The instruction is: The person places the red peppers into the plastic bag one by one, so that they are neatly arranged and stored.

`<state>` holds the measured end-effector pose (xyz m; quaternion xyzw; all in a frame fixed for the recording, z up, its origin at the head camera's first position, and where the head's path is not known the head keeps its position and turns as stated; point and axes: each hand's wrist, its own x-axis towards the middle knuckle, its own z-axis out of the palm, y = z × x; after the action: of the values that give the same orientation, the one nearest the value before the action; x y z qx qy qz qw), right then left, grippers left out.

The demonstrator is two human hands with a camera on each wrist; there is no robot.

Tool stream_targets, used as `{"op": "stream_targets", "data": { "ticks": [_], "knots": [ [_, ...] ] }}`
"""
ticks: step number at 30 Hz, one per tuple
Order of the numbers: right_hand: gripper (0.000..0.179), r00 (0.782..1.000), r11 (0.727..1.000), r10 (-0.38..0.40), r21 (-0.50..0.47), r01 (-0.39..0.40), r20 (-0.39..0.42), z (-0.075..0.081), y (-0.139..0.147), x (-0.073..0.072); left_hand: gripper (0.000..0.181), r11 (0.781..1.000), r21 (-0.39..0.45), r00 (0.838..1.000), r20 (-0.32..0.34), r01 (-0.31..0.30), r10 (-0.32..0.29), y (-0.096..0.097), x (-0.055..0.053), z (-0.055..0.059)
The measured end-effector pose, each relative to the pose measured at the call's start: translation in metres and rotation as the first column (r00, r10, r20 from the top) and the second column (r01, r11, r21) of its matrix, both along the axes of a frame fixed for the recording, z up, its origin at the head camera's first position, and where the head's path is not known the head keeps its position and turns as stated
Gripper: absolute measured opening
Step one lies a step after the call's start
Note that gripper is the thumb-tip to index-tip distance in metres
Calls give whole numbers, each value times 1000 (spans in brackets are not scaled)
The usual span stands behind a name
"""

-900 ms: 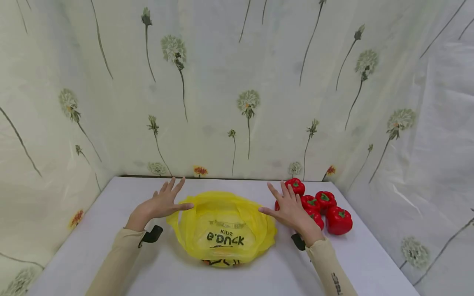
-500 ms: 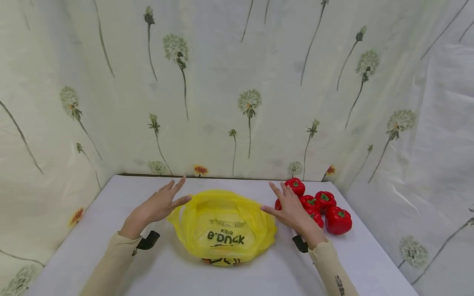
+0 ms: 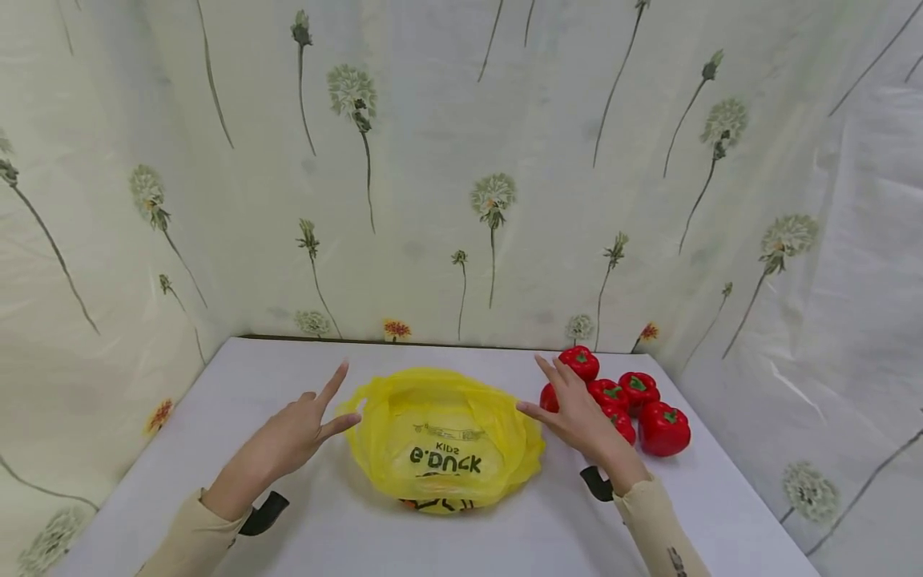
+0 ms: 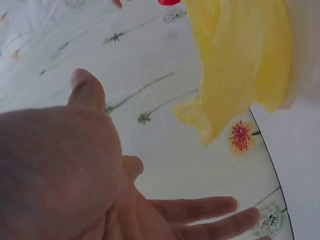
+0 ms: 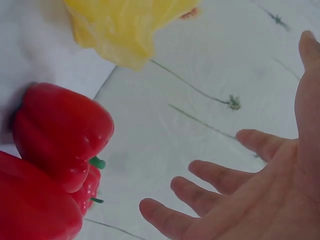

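Note:
A yellow plastic bag (image 3: 447, 437) with dark "e.Duck Kids" lettering, upside down in the head view, stands on the table with its mouth spread. To its left is my left hand (image 3: 292, 433), fingers extended, holding nothing and apart from the bag. On the other side my right hand (image 3: 580, 413) is also spread with nothing in it, between the bag and several red bell peppers (image 3: 664, 429). Part of the pepper group is hidden behind that hand. The right wrist view shows a red pepper (image 5: 60, 130) beside the straight fingers (image 5: 220, 177).
A white table (image 3: 461, 553) carries everything. Behind it and at both sides hangs a pale curtain (image 3: 418, 160) printed with dandelions. The peppers sit grouped toward the table's right edge.
My left hand has drawn back leftward and toward me, away from the bag. The right hand stays nearly in place. The head view has shifted slightly; bag and peppers keep their places.

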<state>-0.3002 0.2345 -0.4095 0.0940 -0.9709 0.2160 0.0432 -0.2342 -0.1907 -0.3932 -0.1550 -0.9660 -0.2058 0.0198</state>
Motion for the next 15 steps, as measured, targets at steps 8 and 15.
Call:
{"op": "stream_targets", "data": {
  "ticks": [8,15],
  "knots": [
    [102,1000,1000,2,-4,-2,-23,4,10,11,89,999,-7,999,42,-33,34,22,24,-12],
    [97,998,1000,1,-27,-3,-56,4,16,22,85,1000,27,998,64,13,-15,42,28,-33]
  ]
}}
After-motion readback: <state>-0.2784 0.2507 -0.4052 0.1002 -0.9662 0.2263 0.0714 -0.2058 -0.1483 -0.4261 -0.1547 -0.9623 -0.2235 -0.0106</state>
